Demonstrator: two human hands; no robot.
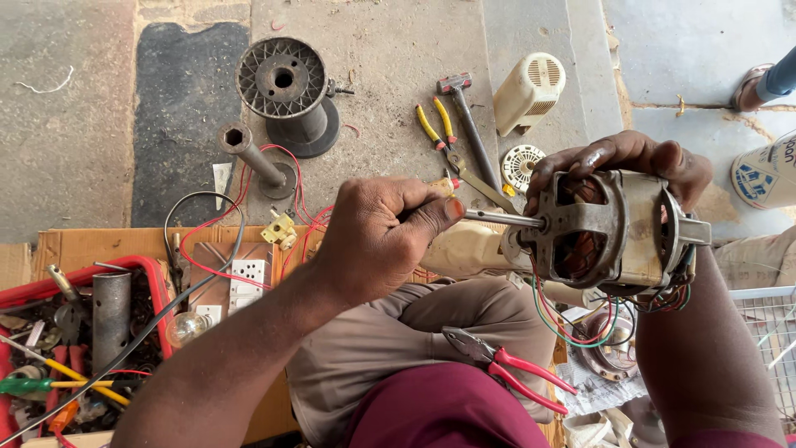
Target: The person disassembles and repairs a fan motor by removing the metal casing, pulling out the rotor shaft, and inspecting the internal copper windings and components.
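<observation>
A rough concrete floor [390, 50] spreads under everything, with a dark mat [178, 124] laid on it at the far left; on the near left a flattened sheet of cardboard [83, 247] carries a red tray [153, 278] heaped with tools and scrap; the person sits with knees drawn up in grey-brown trousers [390, 340], and a pair of red-handled pliers [510, 365] rests on the lap; the largest thing in hand is an electric motor [618, 232], its metal housing held sideways above the right knee with coloured wires hanging from its underside; the right hand [630, 162] wraps over the top of the housing, its grip pressed firmly onto the casing; the left hand [377, 236] is curled into a fist around the handle of a screwdriver [497, 218], pinching it between thumb and fingers, the shaft running level into the motor's end; farther off on the floor stand a black spool [286, 91], a cream fan cover [529, 91], a hammer [464, 112] and yellow-handled pliers [439, 137]; a switch board [249, 278] and a small bulb [186, 328] lie on the cardboard.
</observation>
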